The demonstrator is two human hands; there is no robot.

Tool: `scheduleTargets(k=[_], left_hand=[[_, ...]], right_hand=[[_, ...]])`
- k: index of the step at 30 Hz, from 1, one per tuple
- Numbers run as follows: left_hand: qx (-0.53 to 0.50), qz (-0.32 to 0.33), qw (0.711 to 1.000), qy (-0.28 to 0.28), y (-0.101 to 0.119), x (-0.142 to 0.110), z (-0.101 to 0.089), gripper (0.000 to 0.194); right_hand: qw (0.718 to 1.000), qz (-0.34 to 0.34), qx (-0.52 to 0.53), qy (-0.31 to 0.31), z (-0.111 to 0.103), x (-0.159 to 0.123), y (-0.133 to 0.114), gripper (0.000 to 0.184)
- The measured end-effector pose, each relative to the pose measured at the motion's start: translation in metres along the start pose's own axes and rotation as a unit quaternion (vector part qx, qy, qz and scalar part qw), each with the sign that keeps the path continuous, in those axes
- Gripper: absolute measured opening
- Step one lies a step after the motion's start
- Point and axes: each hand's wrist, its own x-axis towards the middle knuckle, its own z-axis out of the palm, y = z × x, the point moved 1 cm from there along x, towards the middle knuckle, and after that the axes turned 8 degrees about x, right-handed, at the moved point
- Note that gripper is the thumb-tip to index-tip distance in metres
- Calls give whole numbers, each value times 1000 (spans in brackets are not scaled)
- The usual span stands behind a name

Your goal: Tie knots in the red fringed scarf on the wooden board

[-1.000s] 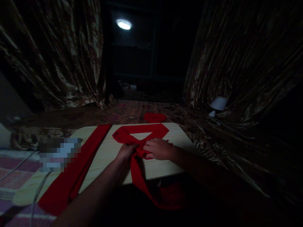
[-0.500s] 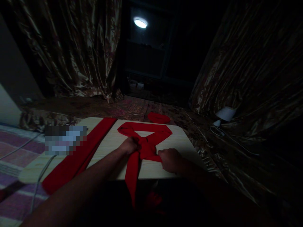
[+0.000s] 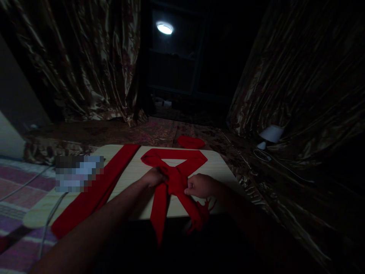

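Note:
A red scarf (image 3: 175, 182) lies on a pale wooden board, crossed into a knot with a loop spread out behind it. Two tails run from the knot toward me and hang over the front edge; the right one ends in fringe. My left hand (image 3: 154, 177) is closed on the scarf at the knot's left side, its fingertips partly hidden by the cloth. At the knot's right edge, my right hand (image 3: 201, 185) has its fingers curled in a pinch against the fabric. A second, folded red cloth strip (image 3: 98, 186) lies diagonally across the board's left side.
The wooden board (image 3: 137, 198) has a blurred-out object (image 3: 80, 173) with a cable at its left. A rolled red cloth (image 3: 191, 142) sits behind the far edge. A small white lamp (image 3: 270, 134) with a cord stands at right. Patterned curtains (image 3: 114, 68) hang behind.
My right hand has released the right tail and moved up to the knot. That tail now drops over the front edge with its fringe showing. My left hand stays at the knot.

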Motion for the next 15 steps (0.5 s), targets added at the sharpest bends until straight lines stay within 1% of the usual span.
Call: scheduleTargets(k=[2, 4, 7, 9, 10, 12, 13, 15], left_hand=[[35, -15, 999, -6, 3, -4, -2, 19], [49, -29, 998, -3, 5, -8, -4, 16], [13, -7, 1000, -10, 7, -12, -3, 26], [11, 1, 1000, -1, 6, -11, 0, 38], [19, -2, 1000, 6, 5, -10, 3, 45], [35, -14, 999, 12, 4, -7, 8, 57], [42, -15, 999, 8, 4, -6, 10, 59], [65, -5, 998, 6, 7, -5, 12, 54]], right_hand=[[1000, 16, -10, -6, 10, 4, -2, 39], [999, 32, -24, -13, 16, 4, -5, 46], [997, 52, -49, 15, 13, 2, -8, 52], [996, 51, -58, 46, 7, 1, -10, 46], [995, 42, -56, 65, 4, 2, -12, 40], [992, 5, -39, 119, 1, 7, -16, 29], [988, -22, -22, 152, 2, 11, -19, 28], [974, -81, 16, 211, 11, 22, -23, 37]])
